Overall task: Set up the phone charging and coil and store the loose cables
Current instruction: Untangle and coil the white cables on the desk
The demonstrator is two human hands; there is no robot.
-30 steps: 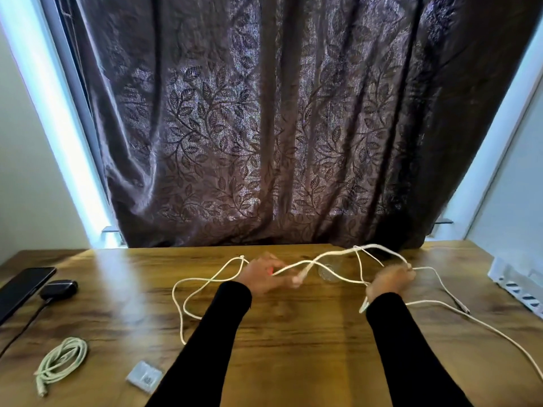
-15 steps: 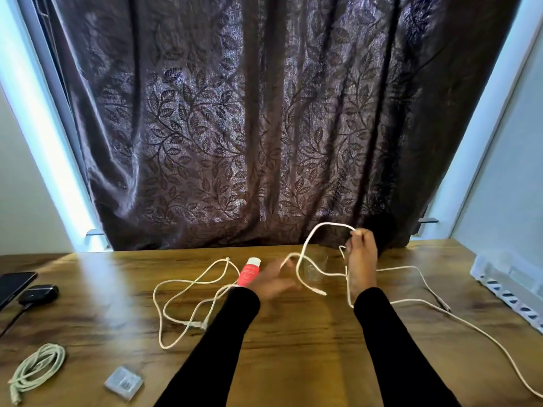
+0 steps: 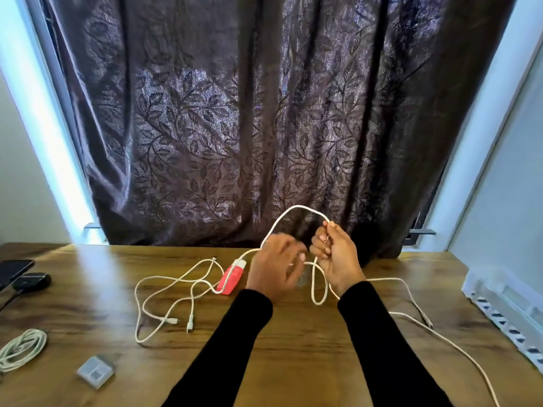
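Arching above the wooden table (image 3: 293, 362), a loop of white cable (image 3: 296, 210) is pinched in the curled fingers of the right hand (image 3: 338, 254). Whether the blurred left hand (image 3: 273, 265) is closed on it cannot be told; loose strands are spread beside a red charger (image 3: 230, 279).

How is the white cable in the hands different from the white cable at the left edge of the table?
The cable in the hands is loose, arching between the right hand and left hand; the left-edge cable is a finished coil. The first trails across the table; the second lies compact and untouched. Both are white.
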